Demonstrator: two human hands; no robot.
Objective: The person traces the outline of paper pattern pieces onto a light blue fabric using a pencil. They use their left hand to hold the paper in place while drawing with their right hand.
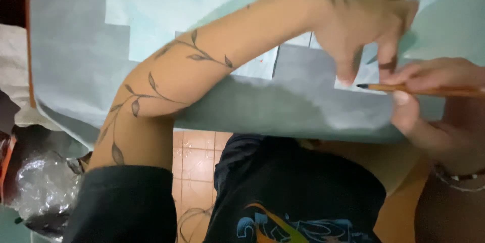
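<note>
Slippage of the pale paper template (364, 73) on the grey-green sheet (283, 106) is likely if the left hand (364, 15), fingertips spread and pressing it, eases while the right hand (429, 101), pinching a pencil (419, 90), traces alongside.

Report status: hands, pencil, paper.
Left hand fingertips pressing pale grey-green paper sheet. Right hand gripping brown wooden pencil, tip at sheet. Nothing blocking.
</note>
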